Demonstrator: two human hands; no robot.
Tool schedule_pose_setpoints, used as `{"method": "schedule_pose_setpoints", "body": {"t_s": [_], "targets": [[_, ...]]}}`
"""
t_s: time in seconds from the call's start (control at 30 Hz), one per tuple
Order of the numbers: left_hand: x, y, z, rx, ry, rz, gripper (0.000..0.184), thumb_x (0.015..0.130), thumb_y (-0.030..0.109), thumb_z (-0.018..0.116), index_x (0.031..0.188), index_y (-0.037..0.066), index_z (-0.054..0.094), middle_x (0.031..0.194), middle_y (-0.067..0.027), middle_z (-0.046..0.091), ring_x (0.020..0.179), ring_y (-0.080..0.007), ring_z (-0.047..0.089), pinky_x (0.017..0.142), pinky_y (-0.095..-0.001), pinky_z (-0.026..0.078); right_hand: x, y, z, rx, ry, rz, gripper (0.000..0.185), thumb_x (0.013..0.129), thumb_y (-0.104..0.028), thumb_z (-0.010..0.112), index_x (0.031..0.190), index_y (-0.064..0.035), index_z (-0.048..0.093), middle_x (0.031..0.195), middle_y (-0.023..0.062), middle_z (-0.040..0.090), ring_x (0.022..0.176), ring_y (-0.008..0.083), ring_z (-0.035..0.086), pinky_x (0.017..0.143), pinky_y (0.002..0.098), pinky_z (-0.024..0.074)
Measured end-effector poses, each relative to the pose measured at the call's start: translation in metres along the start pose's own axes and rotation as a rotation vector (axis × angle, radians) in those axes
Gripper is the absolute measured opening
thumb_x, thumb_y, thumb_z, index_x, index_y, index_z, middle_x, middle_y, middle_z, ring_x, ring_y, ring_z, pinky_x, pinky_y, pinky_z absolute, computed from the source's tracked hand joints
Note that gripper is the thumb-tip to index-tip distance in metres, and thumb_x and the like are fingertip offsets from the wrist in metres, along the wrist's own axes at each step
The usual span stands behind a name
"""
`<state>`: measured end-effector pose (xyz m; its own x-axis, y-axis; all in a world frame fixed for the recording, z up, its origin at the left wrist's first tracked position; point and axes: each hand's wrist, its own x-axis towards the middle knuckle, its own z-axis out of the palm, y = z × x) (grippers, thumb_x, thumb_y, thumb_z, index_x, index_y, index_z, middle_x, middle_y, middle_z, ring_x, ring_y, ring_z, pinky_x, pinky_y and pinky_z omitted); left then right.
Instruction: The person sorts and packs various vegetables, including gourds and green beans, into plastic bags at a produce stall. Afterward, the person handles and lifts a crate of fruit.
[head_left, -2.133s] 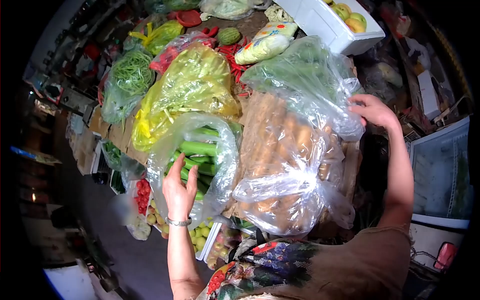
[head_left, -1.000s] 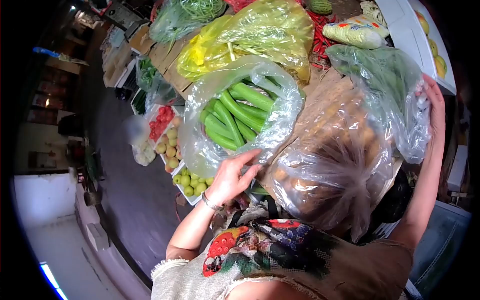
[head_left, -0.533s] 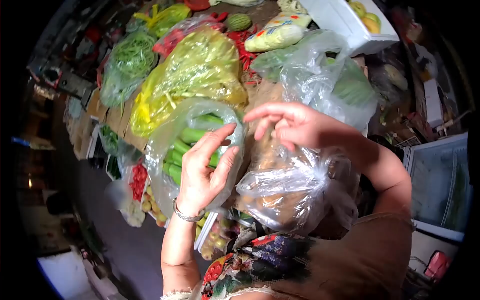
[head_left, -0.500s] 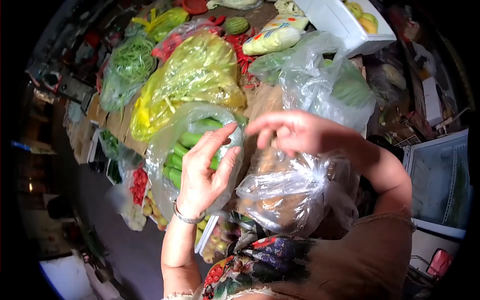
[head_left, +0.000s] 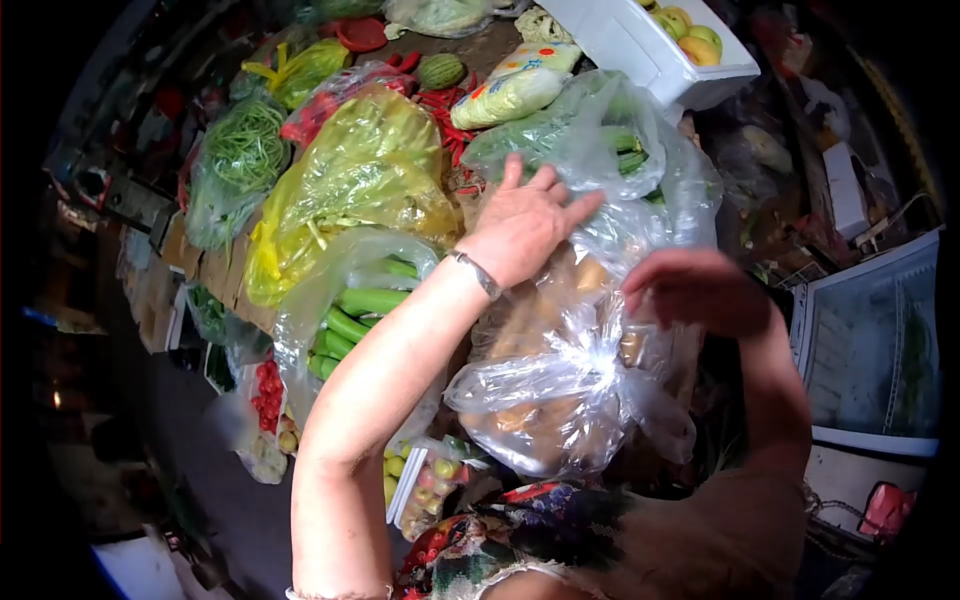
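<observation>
My left hand (head_left: 525, 225), fingers spread, is at the upper edge of a clear plastic bag (head_left: 530, 410) of brown, rounded produce that looks like potatoes. Just beyond its fingertips lies a translucent bag (head_left: 570, 115) with green cucumber-like vegetables (head_left: 625, 150) showing through its mouth. Whether the fingers touch the plastic I cannot tell. My right hand (head_left: 695, 290), loosely curved and in shadow, hovers over the right side of the potato-like bag, with nothing visible in it. Under my left forearm, long green vegetables (head_left: 345, 325) sit in an open clear bag (head_left: 295, 330).
A yellow bag (head_left: 350, 180) of leafy greens lies at upper left, near a bag of green beans (head_left: 245, 145). Red chilies (head_left: 450, 125) and a striped melon (head_left: 440, 70) are behind. A white foam box (head_left: 640, 50) holds yellowish fruit. A glass-fronted cooler (head_left: 870, 340) stands right.
My left hand has moved from over the long green vegetables up and right to the clear bags. My right hand has drawn back to the right and slightly down.
</observation>
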<state>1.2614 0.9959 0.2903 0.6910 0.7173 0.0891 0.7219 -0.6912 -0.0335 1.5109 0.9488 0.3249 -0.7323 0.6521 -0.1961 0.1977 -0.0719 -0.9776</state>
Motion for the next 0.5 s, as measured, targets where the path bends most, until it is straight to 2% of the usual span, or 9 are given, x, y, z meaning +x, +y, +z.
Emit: {"method": "schedule_pose_setpoints", "body": {"t_s": [0.03,0.1,0.13,0.2,0.23,0.33,0.4,0.43,0.5], "targets": [[-0.001,-0.002,0.005,0.064,-0.079,-0.072,0.06,0.08,0.004,0.057,0.138,0.019,0.05,0.118,-0.0056,0.06,0.125,-0.0261,0.044,0.105,-0.0616,0.028,-0.011,0.003,-0.011,0.15,0.122,0.101,0.032,0.088,-0.018,0.063,0.117,-0.0044,0.062,0.095,0.0046,0.067,0.073,0.0086,0.058,0.063,0.023,0.0473],[-0.003,-0.015,0.014,0.184,-0.066,-0.186,0.046,0.08,0.004,0.056,0.124,0.018,0.061,0.111,-0.0049,0.06,0.116,-0.0243,0.048,0.105,-0.0605,0.029,-0.022,0.017,-0.035,0.174,0.458,0.03,0.035,0.089,-0.021,0.062,0.121,-0.0056,0.06,0.092,0.003,0.065,0.071,0.0067,0.057,0.059,0.0212,0.0456],[-0.007,-0.02,0.015,0.203,-0.037,-0.252,0.035,0.08,0.004,0.056,0.11,0.017,0.067,0.107,-0.0055,0.059,0.114,-0.0248,0.049,0.107,-0.0593,0.029,-0.027,0.032,-0.049,0.175,0.461,0.033,0.035,0.089,-0.021,0.062,0.121,-0.0056,0.06,0.092,0.003,0.065,0.071,0.0067,0.057,0.059,0.0212,0.0456],[-0.015,-0.032,0.011,0.269,-0.099,-0.384,0.034,0.078,0.004,0.059,0.108,0.017,0.068,0.111,-0.0069,0.056,0.118,-0.0263,0.046,0.105,-0.0597,0.031,-0.029,0.068,-0.076,-0.235,0.697,0.216,0.034,0.09,-0.024,0.06,0.12,-0.0053,0.059,0.088,0.0001,0.063,0.069,0.0061,0.057,0.055,0.0197,0.0412],[-0.025,-0.047,0.025,0.342,0.104,-0.38,0.015,0.079,0.013,0.06,0.088,0.014,0.071,0.101,-0.0058,0.059,0.111,-0.0248,0.048,0.101,-0.0551,0.032,-0.029,0.078,-0.083,-0.277,0.606,0.333,0.035,0.09,-0.023,0.061,0.119,-0.0055,0.06,0.084,-0.002,0.062,0.071,0.0042,0.056,0.055,0.0202,0.0412],[-0.055,-0.076,0.013,0.405,0.051,-0.572,0.018,0.079,0.011,0.06,0.093,0.017,0.071,0.106,-0.0078,0.058,0.111,-0.0256,0.049,0.099,-0.0552,0.035,-0.012,0.043,-0.066,-0.274,0.49,0.468,0.033,0.09,-0.023,0.062,0.117,-0.0034,0.061,0.081,-0.0024,0.061,0.074,0.0046,0.056,0.058,0.0213,0.0427],[-0.074,-0.092,0.021,0.403,0.002,-0.633,0.02,0.079,0.01,0.059,0.092,0.019,0.071,0.098,-0.0068,0.06,0.109,-0.0249,0.05,0.098,-0.0544,0.034,0.002,0.032,-0.064,-0.622,0.587,0.048,0.035,0.088,-0.023,0.064,0.112,0.0019,0.062,0.078,0.0043,0.061,0.071,0.0102,0.058,0.062,0.0275,0.047],[-0.082,-0.094,0.026,0.388,-0.041,-0.654,0.019,0.079,0.01,0.059,0.091,0.019,0.071,0.095,-0.0064,0.061,0.107,-0.0247,0.051,0.097,-0.0541,0.034,0.01,0.019,-0.062,-0.619,0.585,0.042,0.035,0.088,-0.023,0.064,0.112,0.0019,0.062,0.078,0.0043,0.061,0.071,0.0102,0.058,0.062,0.0275,0.047],[-0.093,-0.089,0.048,0.376,0.031,-0.581,0.02,0.079,0.01,0.058,0.091,0.02,0.071,0.09,-0.0061,0.061,0.105,-0.0245,0.053,0.096,-0.0537,0.033,0.026,-0.007,-0.059,-0.734,0.614,-0.051,0.035,0.088,-0.025,0.063,0.111,0.0017,0.061,0.085,0.0111,0.063,0.073,0.0187,0.062,0.066,0.032,0.0482]]}}
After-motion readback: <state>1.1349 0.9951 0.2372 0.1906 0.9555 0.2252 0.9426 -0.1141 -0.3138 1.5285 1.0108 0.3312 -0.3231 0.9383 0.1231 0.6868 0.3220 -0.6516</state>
